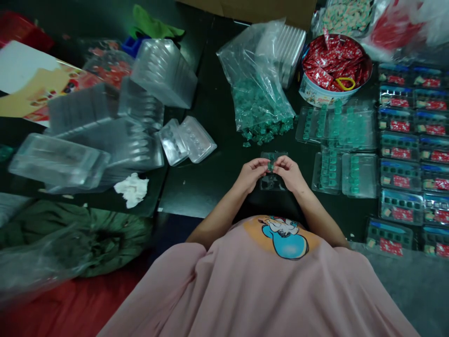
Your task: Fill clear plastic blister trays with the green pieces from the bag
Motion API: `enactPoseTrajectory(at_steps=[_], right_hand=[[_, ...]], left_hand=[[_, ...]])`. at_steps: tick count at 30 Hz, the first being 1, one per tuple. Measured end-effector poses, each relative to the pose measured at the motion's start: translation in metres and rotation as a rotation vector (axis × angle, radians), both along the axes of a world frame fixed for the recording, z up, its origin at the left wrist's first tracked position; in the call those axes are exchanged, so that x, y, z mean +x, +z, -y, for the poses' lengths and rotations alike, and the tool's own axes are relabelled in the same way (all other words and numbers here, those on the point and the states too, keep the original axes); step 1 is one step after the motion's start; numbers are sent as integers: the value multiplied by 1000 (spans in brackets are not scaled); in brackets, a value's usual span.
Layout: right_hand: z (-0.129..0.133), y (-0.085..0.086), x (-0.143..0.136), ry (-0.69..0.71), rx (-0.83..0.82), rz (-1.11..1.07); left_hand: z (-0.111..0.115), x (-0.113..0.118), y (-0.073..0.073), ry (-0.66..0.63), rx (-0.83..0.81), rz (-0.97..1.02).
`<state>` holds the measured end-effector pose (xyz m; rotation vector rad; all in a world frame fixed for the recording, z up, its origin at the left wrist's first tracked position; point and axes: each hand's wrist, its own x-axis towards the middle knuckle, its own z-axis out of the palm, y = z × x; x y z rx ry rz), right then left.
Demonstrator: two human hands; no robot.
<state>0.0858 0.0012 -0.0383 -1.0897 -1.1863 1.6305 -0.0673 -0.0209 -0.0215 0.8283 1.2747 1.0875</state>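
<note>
Both my hands meet over a clear plastic tray (273, 181) on the dark table in front of me. My left hand (255, 172) pinches small green translucent pieces (270, 166) from the left side. From the other side, my right hand (288, 171) has its fingers closed on the same pieces. The exact shape of the pieces is partly hidden by my fingertips. Just beyond lies a clear bag (256, 84) with a heap of loose green pieces (264, 126) spilling from its mouth. To the right, clear trays (359, 175) hold rows of green pieces.
Stacked clear plastic trays (105, 145) crowd the left, beside a crumpled white tissue (132, 189). A round tin (324, 98) of red packets stands at the back right. Filled packs (400, 173) line the right edge. A cardboard box (252, 10) borders the far side.
</note>
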Motion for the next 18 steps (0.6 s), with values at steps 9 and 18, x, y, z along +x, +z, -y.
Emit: enactPoseTrajectory(at_steps=[9, 18], right_hand=[[4, 15, -1, -24, 159, 196], [6, 11, 5, 16, 244, 279]], left_hand=[[2, -3, 0, -46, 121, -331], [2, -2, 15, -164, 369, -701]])
